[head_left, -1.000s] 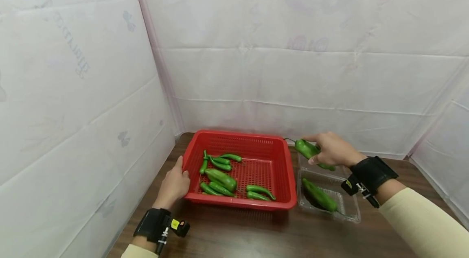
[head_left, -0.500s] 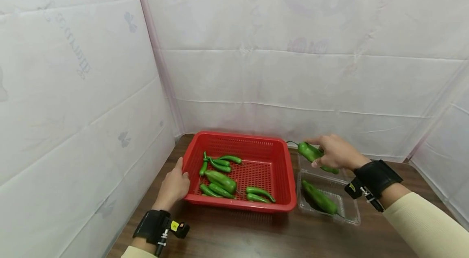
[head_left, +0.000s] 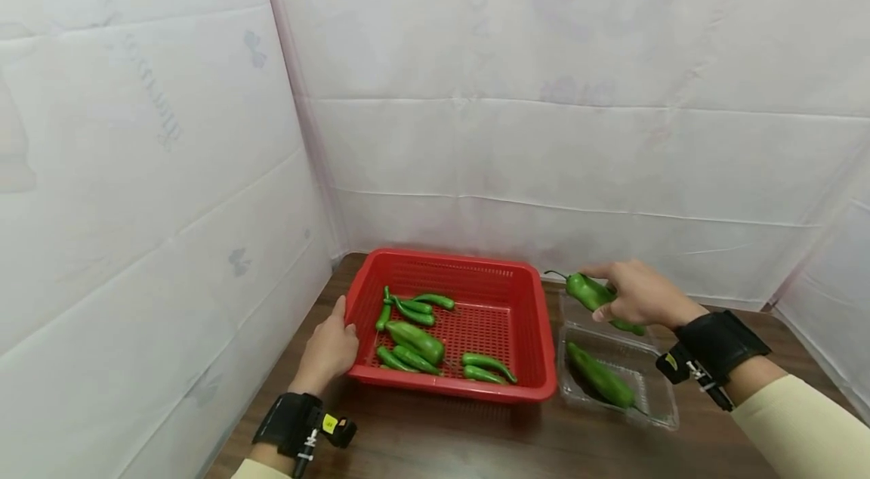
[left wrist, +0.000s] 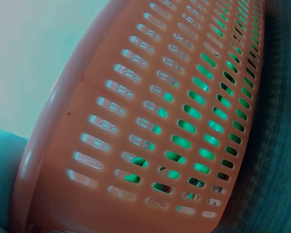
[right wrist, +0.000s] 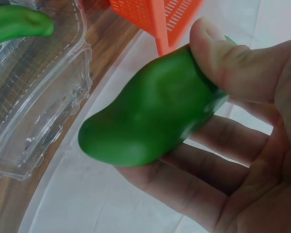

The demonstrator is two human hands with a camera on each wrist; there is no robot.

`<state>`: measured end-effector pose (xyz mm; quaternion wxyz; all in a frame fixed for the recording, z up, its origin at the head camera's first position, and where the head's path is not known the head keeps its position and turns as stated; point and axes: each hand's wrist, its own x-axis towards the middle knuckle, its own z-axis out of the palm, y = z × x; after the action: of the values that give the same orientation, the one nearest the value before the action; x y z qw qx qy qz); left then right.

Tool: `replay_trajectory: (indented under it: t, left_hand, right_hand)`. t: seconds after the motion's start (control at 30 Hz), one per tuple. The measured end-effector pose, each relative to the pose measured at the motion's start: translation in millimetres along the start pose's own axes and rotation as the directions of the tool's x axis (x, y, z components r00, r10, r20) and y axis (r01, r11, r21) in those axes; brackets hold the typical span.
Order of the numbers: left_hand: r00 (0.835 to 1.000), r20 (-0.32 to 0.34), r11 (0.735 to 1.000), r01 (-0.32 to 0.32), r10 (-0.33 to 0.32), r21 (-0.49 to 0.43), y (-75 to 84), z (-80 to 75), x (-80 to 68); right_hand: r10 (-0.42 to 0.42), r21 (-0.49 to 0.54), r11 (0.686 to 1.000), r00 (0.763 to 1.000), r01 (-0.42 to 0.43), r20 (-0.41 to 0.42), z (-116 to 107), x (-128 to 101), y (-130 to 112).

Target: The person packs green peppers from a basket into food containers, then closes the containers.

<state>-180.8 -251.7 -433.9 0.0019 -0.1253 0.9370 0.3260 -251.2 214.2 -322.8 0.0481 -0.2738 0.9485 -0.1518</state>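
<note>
My right hand (head_left: 642, 294) grips a large green pepper (head_left: 587, 292) above the clear plastic container (head_left: 669, 418), with the pepper's thin stem pointing left toward the basket. The right wrist view shows the thumb on one side of this pepper (right wrist: 150, 107) and the fingers under the other. Another large green pepper (head_left: 601, 377) lies inside the container. At the left end of the red plastic basket (head_left: 451, 386), my left hand (head_left: 329, 350) holds the rim. Several small green chili peppers (head_left: 489, 366) and one large green pepper (head_left: 416, 341) lie on the basket's slotted floor.
The container's lid (head_left: 578, 313) is folded back toward the wall, partly hidden by my right hand. Basket and container stand side by side on a brown wooden table (head_left: 476, 441). White sheeting (head_left: 476, 146) hangs close behind and along both sides.
My right hand has moved slightly right with the pepper, farther from the basket. The left hand stays on the basket rim, and the whole head view has shifted a little.
</note>
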Motion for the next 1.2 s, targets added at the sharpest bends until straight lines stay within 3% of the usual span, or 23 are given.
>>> replay_trajectory:
  t: [0.6, 1.2]
  left_hand:
    - [1.000, 0.021, 1.000, 0.002, -0.001, -0.020, 0.7, 2.2, 6.0]
    - [1.000, 0.027, 1.000, -0.009, 0.009, -0.008, -6.2, 2.3, 6.3]
  right_hand:
    - [0.076, 0.023, 0.997, 0.997, -0.076, 0.014, 1, -9, 7]
    - [0.065, 0.032, 0.997, 0.998, -0.066, 0.011, 7, -14, 11]
